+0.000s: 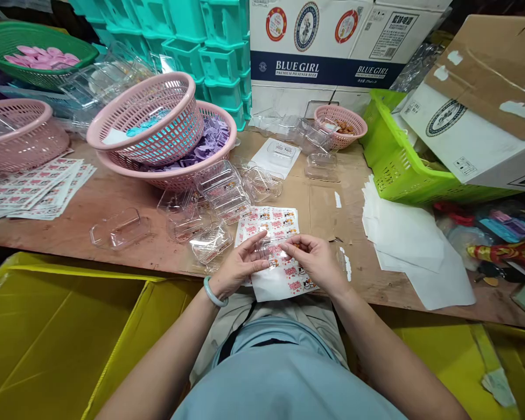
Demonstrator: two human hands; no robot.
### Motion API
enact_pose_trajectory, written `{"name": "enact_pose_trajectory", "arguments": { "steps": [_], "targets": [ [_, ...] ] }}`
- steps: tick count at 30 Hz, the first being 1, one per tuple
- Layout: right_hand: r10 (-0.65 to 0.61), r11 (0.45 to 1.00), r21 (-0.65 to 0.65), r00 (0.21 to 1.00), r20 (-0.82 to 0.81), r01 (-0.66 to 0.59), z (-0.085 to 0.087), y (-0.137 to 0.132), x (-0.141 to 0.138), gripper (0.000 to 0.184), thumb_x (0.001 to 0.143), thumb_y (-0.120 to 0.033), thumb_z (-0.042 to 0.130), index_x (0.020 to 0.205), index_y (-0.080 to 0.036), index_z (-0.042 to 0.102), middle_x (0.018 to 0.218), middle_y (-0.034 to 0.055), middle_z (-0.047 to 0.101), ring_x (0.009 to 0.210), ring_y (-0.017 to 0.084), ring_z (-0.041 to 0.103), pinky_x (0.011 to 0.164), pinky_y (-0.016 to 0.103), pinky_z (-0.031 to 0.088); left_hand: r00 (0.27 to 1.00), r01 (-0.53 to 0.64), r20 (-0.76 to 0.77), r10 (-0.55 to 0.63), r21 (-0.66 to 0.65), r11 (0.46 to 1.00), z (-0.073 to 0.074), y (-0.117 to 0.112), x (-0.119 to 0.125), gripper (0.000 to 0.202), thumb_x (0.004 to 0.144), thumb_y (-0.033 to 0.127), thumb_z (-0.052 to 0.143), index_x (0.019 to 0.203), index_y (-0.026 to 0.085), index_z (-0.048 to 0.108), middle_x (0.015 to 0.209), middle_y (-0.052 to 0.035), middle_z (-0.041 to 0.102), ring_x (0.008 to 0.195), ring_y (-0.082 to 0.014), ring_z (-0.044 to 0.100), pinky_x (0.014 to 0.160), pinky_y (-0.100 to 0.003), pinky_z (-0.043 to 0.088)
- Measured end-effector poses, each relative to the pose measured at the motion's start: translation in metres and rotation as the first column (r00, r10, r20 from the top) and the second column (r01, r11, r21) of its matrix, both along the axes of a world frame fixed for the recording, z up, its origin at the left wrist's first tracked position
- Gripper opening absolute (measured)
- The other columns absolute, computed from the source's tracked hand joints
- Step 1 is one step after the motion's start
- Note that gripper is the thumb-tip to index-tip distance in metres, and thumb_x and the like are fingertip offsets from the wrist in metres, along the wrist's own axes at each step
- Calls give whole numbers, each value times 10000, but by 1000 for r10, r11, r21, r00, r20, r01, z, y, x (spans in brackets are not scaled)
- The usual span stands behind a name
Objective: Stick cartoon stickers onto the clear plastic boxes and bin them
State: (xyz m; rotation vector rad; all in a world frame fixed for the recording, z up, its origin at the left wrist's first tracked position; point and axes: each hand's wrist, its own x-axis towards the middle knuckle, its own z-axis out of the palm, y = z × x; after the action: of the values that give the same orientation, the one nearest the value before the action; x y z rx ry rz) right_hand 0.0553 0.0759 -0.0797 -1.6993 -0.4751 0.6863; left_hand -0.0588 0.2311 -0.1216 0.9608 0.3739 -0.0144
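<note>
My left hand (240, 262), with a pale bangle at its wrist, grips a small clear plastic shell (266, 251) between thumb and fingers. At the shell's right end my right hand (317, 259) has its thumb and forefinger pinched together. Whatever lies in that pinch is too small to make out. Below both hands lie sheets of stickers (284, 220) printed with red lettering and small cartoon animals. Several more clear shells (223, 186) are heaped just beyond my left hand, and a single shell (120, 228) rests farther left.
Pink baskets (146, 125) with purple and blue pieces stand at the back left, near stacked sticker sheets (39, 186). White backing papers (413, 239) lie to the right. Behind are teal bins (223, 64), a white carton (306, 35) and a lime crate (398, 157).
</note>
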Motion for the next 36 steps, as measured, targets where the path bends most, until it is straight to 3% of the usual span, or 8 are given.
{"name": "enact_pose_trajectory", "arguments": {
  "steps": [10, 16, 21, 25, 27, 30, 33, 36],
  "targets": [
    [10, 1000, 1, 1000, 21, -10, -2, 0, -1, 293, 776, -449, 697, 774, -156, 699, 653, 5, 609, 593, 118, 502, 545, 232, 369, 1000, 5, 15, -5, -5, 1000, -2, 0, 0, 768, 641, 215, 831, 1348, 284, 539, 1243, -81, 619, 1039, -210, 620, 913, -330, 471],
    [21, 994, -107, 977, 214, 2, 0, 0, -5, 246, 830, -413, 643, 773, -180, 695, 633, -4, 619, 565, 124, 513, 532, 237, 363, 999, -33, -9, 33, 25, 999, 1, -4, 3, 648, 692, 263, 806, 1297, 250, 575, 1235, -78, 613, 1077, -207, 605, 949, -325, 463],
    [57, 981, -181, 778, 626, 73, -3, 2, -15, 169, 900, -314, 574, 803, -211, 665, 749, 22, 702, 642, 156, 620, 624, 260, 422, 989, -133, -46, 143, 164, 977, -5, -13, 8, 566, 725, 326, 783, 1243, 213, 585, 1139, -70, 638, 1017, -182, 611, 880, -288, 492],
    [15, 981, -141, 683, 731, 130, -16, -3, -15, 141, 924, -298, 553, 864, -198, 631, 780, 32, 694, 680, 155, 637, 668, 261, 451, 983, -168, -39, 179, 209, 963, -11, -16, 9, 570, 698, 330, 802, 1216, 210, 597, 1071, -46, 636, 1005, -170, 606, 898, -290, 496],
    [-93, 959, -121, 687, 721, 257, -23, -8, -10, 183, 905, -343, 579, 1002, -189, 597, 753, 18, 642, 631, 146, 591, 639, 264, 459, 981, -176, -50, 188, 184, 967, -12, -16, 9, 576, 694, 338, 805, 1215, 211, 595, 1080, -45, 630, 990, -167, 613, 902, -302, 503],
    [-292, 900, -83, 732, 616, 428, -30, -10, -6, 530, 847, -458, 627, 1261, -178, 451, 910, 56, 608, 677, 157, 572, 621, 281, 488, 981, -174, -60, 185, 153, 973, -10, -17, 8, 577, 693, 340, 805, 1215, 213, 593, 1094, -49, 632, 993, -170, 618, 896, -302, 509],
    [-269, 931, -100, 847, 458, 350, -35, -2, -10, 822, 742, -546, 707, 1389, -197, 339, 1190, 140, 572, 920, 219, 613, 733, 330, 526, 980, -188, -33, 195, 156, 970, -11, -18, 7, 566, 702, 331, 801, 1217, 223, 592, 1122, -53, 640, 1039, -175, 611, 925, -295, 496],
    [-183, 970, -100, 935, 303, 223, -41, 2, -11, 680, 792, -564, 648, 1335, -209, 444, 1178, 127, 624, 1019, 247, 615, 837, 367, 513, 979, -200, -18, 204, 133, 971, -12, -18, 8, 561, 704, 328, 799, 1214, 221, 591, 1138, -60, 646, 1050, -184, 617, 935, -303, 495]
  ]
}}
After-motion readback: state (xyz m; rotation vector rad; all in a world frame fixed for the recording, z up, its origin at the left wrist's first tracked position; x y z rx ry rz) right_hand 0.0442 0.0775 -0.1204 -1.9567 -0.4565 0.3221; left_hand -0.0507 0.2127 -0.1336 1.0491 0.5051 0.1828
